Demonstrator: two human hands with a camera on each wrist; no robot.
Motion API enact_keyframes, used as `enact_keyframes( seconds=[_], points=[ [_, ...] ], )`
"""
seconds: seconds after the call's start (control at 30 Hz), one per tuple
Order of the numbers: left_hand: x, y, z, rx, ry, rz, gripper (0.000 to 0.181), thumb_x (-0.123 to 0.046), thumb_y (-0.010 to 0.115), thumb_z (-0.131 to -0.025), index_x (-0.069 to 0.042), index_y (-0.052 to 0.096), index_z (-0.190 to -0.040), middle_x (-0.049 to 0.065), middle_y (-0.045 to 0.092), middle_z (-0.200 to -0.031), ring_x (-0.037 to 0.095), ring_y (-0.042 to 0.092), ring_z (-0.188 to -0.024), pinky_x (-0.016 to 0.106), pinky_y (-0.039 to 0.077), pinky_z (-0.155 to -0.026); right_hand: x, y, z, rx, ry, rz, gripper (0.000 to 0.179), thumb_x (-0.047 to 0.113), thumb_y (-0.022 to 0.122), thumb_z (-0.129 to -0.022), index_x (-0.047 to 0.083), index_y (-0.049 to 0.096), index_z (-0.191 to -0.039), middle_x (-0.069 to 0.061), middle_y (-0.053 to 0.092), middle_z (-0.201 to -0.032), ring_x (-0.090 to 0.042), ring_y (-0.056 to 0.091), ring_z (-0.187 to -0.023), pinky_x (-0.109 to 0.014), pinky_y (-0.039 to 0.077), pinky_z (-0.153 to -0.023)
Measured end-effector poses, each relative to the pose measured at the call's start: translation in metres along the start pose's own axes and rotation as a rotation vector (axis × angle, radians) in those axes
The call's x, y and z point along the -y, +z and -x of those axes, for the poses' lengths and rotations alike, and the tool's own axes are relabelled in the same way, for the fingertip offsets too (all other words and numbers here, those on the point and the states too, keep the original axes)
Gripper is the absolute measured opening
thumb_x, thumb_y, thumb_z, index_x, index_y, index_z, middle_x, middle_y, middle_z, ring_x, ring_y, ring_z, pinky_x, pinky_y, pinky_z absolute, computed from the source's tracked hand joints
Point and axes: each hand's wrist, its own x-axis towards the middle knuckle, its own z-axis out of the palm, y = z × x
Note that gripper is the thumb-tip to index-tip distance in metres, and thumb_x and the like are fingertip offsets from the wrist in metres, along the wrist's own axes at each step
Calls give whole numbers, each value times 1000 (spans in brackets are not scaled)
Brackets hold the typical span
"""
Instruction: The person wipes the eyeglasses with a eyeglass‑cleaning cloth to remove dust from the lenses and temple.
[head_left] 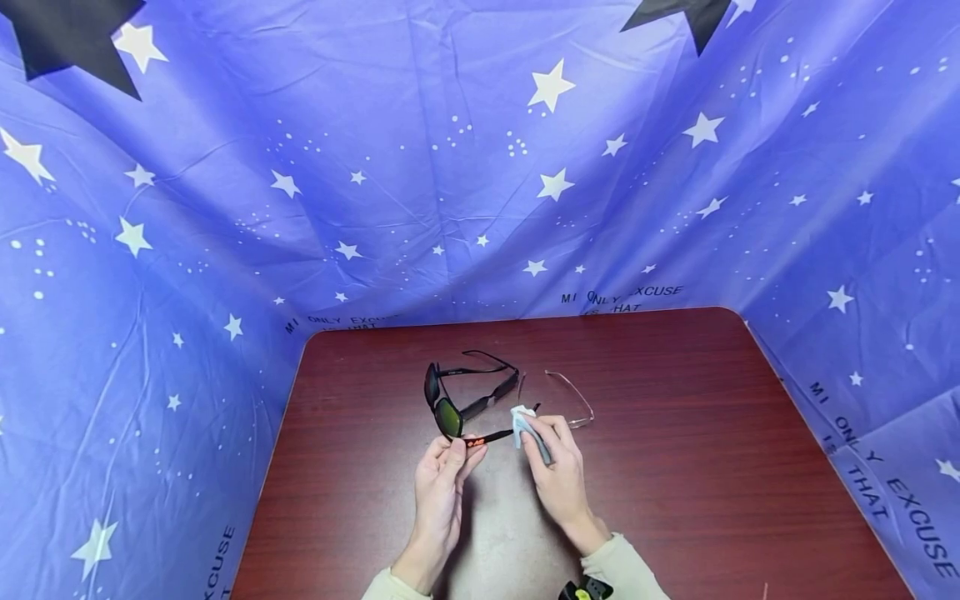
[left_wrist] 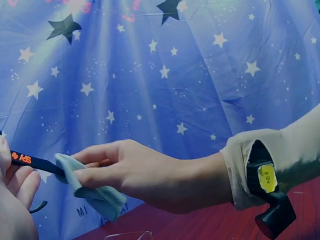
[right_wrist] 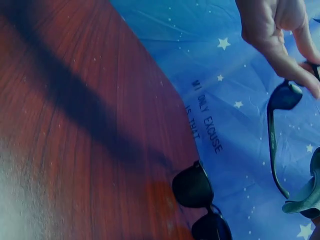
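Observation:
My left hand (head_left: 441,483) pinches a pair of black sunglasses (head_left: 448,418) near the hinge, by the temple that carries orange lettering (left_wrist: 22,158). Their lenses face left, one showing green, and they are held up over the table. My right hand (head_left: 558,479) grips a pale blue cloth (head_left: 522,423) between thumb and fingers, folded around the far part of that same temple. In the left wrist view the cloth (left_wrist: 95,190) hangs below the right hand (left_wrist: 137,175). The right wrist view shows the other temple (right_wrist: 273,145) reaching down toward the cloth (right_wrist: 305,197).
A second pair of black sunglasses (right_wrist: 194,186) rests on the dark red wooden table (head_left: 675,467), beyond the hands. Thin-framed glasses (head_left: 581,396) lie just right of them. A blue star-patterned curtain (head_left: 450,167) surrounds the table's back and sides.

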Motion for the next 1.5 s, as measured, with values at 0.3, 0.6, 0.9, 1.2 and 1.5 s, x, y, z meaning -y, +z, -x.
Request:
enact_keyframes(
  seconds=[0.3, 0.6, 0.9, 1.2, 1.5],
  points=[
    [4, -1, 0, -25, -24, -22, 6, -3, 52, -106, 1, 56, -105, 3, 75, -99, 11, 74, -98, 32, 57, -97, 17, 12, 6, 75, -79, -14, 39, -9, 75, -85, 5, 73, -122, -6, 63, -103, -17, 60, -88, -18, 47, -81],
    [0, -4, 0, -23, -29, -20, 6, -3, 51, -107, 1, 56, -105, 2, 75, -99, 10, 74, -96, 31, 58, -96, 9, 7, 4, 79, -75, -3, 39, -10, 74, -85, 5, 73, -121, -6, 64, -103, -18, 61, -90, -16, 47, -85],
    [-4, -3, 1, 4, -8, -11, 6, -4, 52, -107, -1, 57, -105, 2, 75, -99, 9, 74, -95, 31, 58, -94, -1, -2, 0, 39, -34, 10, 36, -11, 75, -85, 3, 73, -119, -8, 64, -104, -19, 62, -92, -11, 45, -88],
    [-1, -5, 0, 11, 4, -15, 8, -3, 52, -106, 3, 57, -106, 3, 75, -99, 10, 74, -97, 31, 58, -95, 13, 7, 4, 82, -68, -24, 39, -11, 75, -85, 4, 73, -121, -7, 64, -104, -19, 61, -90, -16, 47, -84],
    [-1, -4, -1, 4, -19, -13, 7, -3, 52, -106, 3, 56, -106, 5, 74, -101, 11, 74, -97, 31, 58, -95, 8, 5, 3, 90, -90, -15, 41, -13, 75, -83, 5, 73, -120, -6, 65, -103, -19, 62, -90, -15, 47, -86]
  ],
)
